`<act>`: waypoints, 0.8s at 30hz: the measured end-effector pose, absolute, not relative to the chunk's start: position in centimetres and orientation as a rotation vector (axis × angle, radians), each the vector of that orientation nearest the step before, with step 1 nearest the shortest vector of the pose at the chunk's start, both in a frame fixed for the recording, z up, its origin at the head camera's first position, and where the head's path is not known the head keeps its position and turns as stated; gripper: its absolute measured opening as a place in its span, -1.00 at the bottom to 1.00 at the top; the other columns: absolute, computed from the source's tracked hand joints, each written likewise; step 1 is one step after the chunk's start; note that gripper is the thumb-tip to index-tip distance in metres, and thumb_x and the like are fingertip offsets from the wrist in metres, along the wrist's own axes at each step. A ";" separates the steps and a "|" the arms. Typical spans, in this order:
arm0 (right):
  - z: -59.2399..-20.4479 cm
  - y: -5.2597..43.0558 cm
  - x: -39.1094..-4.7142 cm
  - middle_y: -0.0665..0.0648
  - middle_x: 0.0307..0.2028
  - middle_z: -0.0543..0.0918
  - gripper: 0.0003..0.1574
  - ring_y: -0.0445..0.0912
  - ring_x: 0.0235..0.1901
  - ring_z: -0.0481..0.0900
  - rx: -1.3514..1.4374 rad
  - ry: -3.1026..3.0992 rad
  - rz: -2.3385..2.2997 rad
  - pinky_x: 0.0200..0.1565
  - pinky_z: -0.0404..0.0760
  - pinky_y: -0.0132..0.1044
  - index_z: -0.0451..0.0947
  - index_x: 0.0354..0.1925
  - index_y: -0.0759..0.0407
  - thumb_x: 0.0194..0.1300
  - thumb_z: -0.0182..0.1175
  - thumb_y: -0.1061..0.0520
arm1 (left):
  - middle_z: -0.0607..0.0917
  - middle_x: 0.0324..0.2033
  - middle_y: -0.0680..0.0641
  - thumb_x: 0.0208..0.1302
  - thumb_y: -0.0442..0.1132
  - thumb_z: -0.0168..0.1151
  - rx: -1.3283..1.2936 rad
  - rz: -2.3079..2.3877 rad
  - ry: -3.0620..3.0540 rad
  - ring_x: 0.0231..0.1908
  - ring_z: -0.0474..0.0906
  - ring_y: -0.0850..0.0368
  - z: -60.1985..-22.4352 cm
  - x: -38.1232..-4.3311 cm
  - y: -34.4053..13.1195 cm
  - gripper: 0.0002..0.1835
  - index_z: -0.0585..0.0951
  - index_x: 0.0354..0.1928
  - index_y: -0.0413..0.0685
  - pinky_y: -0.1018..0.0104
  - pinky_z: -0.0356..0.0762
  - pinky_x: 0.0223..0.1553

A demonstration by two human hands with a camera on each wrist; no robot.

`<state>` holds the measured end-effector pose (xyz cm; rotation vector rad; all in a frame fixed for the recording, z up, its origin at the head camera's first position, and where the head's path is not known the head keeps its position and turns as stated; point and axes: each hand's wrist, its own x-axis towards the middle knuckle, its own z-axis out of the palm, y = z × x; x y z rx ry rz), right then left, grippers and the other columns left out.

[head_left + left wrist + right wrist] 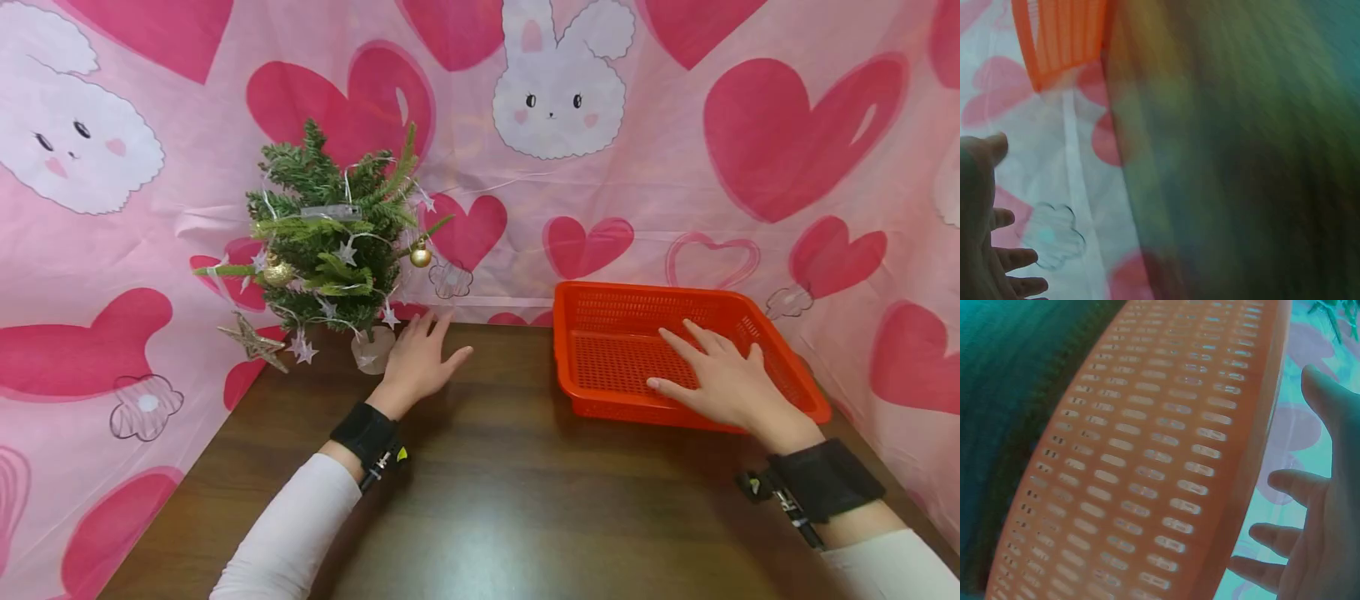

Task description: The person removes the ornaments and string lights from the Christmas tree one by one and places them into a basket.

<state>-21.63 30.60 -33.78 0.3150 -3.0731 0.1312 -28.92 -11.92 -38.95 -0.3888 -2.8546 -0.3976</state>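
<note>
A small decorated Christmas tree (330, 233) stands at the back left of the table, hung with gold baubles, star lights and a glittery star (253, 342). Beside its pale base (372, 350) is my left hand (417, 358), fingers spread and holding nothing; whether it touches the base I cannot tell. In the left wrist view the same hand (985, 231) shows extended fingers. An orange-red plastic basket (637, 404) with perforated walls sits at the back right. Over its right part my right hand (723, 379) hovers with fingers spread. The right wrist view shows that hand (1316, 506) near the basket wall (1147, 456).
A brown wooden table (480, 483) carries the tree and basket. Pink cloth (480, 100) with hearts and rabbits hangs behind and along both sides. A black strap with a small camera is on each wrist.
</note>
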 end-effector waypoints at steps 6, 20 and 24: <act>-34.5 31.0 -20.2 0.41 0.34 0.40 0.09 0.36 0.26 0.35 0.406 -2.998 0.141 0.16 0.14 0.55 0.27 0.44 0.03 0.18 0.11 -0.56 | 0.32 0.40 -0.28 0.37 0.18 0.14 -0.340 -0.454 -2.836 0.42 0.23 -0.26 -40.0 -28.5 -14.4 -0.25 0.28 0.46 -0.07 -0.19 0.24 0.39; -35.7 31.7 -18.3 0.14 -0.13 0.78 -0.45 0.14 -0.10 0.69 0.540 -2.878 0.279 -0.07 0.60 0.21 0.71 -0.01 0.03 0.10 0.44 -0.21 | 0.61 -0.09 -0.36 0.29 -0.30 0.27 -0.345 -0.330 -2.461 0.01 0.52 -0.30 -42.3 -28.1 -18.8 -0.72 0.55 -0.04 -0.35 -0.15 0.48 0.13; -35.8 31.7 -18.3 0.10 -0.19 0.79 -0.57 0.11 -0.14 0.71 0.555 -2.869 0.301 -0.06 0.61 0.20 0.74 -0.07 0.02 0.13 0.43 -0.13 | 0.55 -0.07 -0.52 0.24 -0.26 0.33 -0.280 -0.344 -2.435 0.03 0.46 -0.47 -43.0 -27.9 -19.5 -0.56 0.48 0.01 -0.48 -0.28 0.42 0.16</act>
